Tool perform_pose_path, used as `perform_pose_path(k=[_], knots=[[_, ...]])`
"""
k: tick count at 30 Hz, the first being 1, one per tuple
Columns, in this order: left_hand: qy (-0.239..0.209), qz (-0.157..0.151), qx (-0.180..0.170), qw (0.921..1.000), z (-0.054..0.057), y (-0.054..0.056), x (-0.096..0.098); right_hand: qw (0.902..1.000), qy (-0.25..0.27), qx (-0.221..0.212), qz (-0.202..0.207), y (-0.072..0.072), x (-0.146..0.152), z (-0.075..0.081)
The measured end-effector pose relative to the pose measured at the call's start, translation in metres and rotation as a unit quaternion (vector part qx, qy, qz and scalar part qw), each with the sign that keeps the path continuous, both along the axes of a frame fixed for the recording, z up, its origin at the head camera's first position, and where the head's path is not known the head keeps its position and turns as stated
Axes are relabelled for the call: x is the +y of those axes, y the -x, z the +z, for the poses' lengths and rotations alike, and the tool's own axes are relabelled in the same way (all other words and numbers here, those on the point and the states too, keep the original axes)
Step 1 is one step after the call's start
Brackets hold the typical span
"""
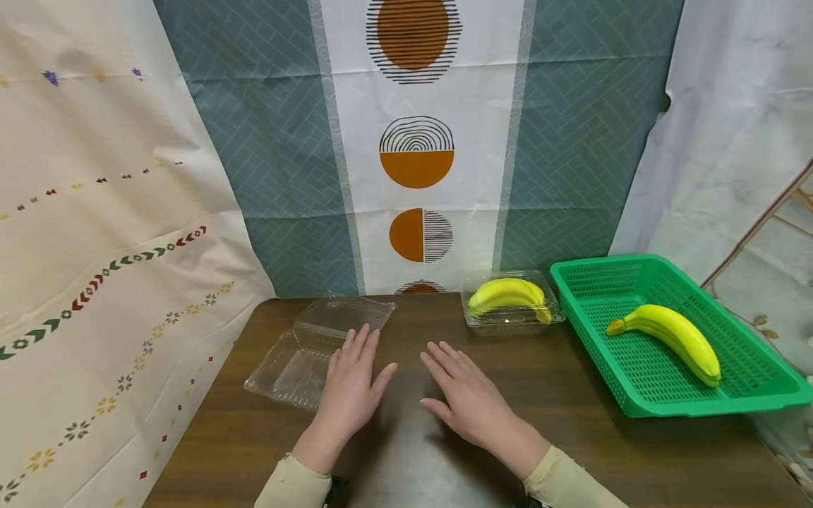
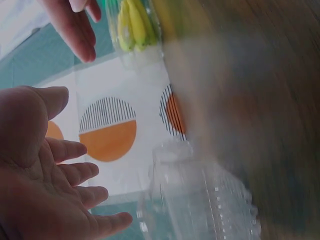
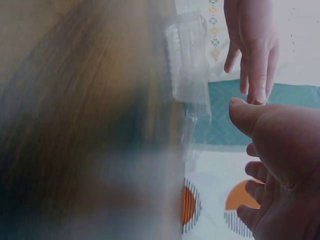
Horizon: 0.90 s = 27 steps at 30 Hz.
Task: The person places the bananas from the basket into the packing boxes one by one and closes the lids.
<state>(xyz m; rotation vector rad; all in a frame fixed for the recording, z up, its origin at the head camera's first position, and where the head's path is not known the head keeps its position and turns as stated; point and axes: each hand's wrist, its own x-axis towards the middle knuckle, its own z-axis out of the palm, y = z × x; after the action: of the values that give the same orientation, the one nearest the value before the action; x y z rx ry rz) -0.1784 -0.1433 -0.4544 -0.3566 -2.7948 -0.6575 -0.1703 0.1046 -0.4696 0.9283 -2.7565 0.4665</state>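
My left hand [image 1: 351,384] hovers over the table with its fingers extended, beside a clear plastic clamshell container [image 1: 288,370] whose lid is folded back; part of the tray is hidden behind the hand. My right hand [image 1: 470,398] is held above the table's middle, fingers extended and holding nothing. In the left wrist view the left palm [image 2: 30,165] shows bare, and the right palm [image 3: 295,160] is bare in the right wrist view. At the back, a closed clear container [image 1: 476,324] holds yellow bananas [image 1: 508,293]. Another yellow banana [image 1: 676,335] lies in a green basket [image 1: 625,406].
The brown wooden table [image 1: 419,451] ends at the back against a patterned curtain [image 1: 425,99]. A cream cloth [image 1: 114,212] hangs along the left side. The green basket takes up the right side, close to the closed container.
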Motion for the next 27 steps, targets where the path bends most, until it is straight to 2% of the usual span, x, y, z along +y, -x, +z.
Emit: perform_pose_path(k=[8,13,18,27], knots=[[0.003,0.007,0.002,1.0000,0.000,-0.002,-0.022,0.9997,-0.007,-0.009,0.023,-0.003,-0.017,0.000],[0.024,0.009,-0.001,0.9997,-0.002,-0.006,-0.036,0.9993,-0.015,0.003,0.034,-0.005,-0.025,-0.003],[0.038,0.015,0.012,0.9991,-0.001,-0.010,-0.051,0.9988,-0.021,0.000,0.043,-0.008,-0.033,0.000],[0.039,0.027,0.003,0.9989,0.003,-0.013,-0.075,0.9971,-0.048,0.002,0.059,-0.015,-0.054,0.002]])
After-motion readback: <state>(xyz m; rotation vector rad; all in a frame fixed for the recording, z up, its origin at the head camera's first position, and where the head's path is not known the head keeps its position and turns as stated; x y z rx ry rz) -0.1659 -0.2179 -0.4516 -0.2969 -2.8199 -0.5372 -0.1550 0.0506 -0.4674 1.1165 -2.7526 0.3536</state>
